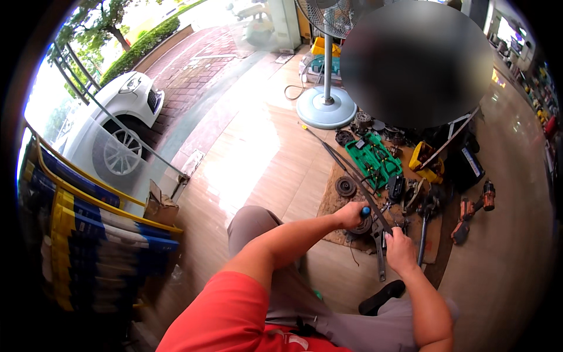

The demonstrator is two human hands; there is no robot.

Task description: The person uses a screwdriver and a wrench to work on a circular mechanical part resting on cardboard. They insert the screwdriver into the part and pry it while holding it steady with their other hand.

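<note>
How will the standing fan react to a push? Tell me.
Pushed high, the standing fan would probably tip, its caged head sitting atop a slender pole. Pushed at its broad, round base, it may slide instead, since the floor looks glossy.

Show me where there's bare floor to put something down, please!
Bare floor shows between the bent knee, the fan base and the brown mat. More lies right of the drill. The mat is crowded: a green case, yellow box and loose parts, with the left hand and right hand busy at its near side.
</note>
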